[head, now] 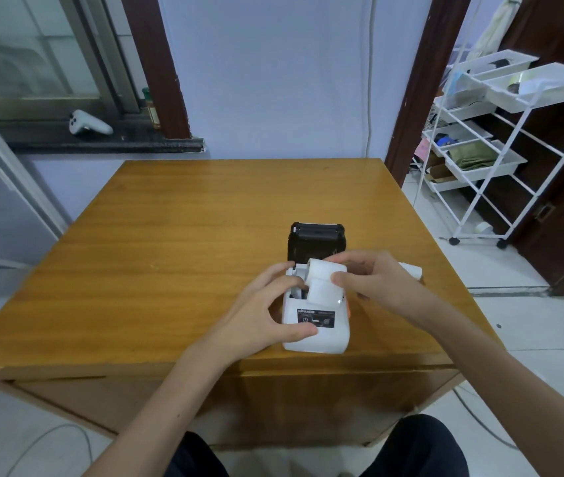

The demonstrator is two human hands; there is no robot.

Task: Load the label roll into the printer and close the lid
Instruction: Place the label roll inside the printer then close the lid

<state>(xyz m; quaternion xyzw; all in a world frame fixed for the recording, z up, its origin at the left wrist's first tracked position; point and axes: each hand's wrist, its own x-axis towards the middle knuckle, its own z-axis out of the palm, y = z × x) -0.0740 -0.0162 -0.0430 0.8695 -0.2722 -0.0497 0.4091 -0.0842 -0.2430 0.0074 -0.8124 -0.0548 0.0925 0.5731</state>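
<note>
Right hand (373,280) is pinching the white label roll (325,275) between thumb and fingers, holding it at the open paper bay of the white printer (315,325); I cannot tell whether the roll is fully seated. Left hand (267,311) is gripping the printer body, thumb lying below the display, fingers at the bay's 9 o'clock edge. Black lid (316,241) is standing open at 12 o'clock. Printer is sitting near the wooden table's (170,253) 6 o'clock edge.

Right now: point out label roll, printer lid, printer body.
label roll (326,270), head view, top curve of the roll.
printer lid (316,239), head view, dark inner face, raised open.
printer body (325,340), head view, white front shell.
</note>
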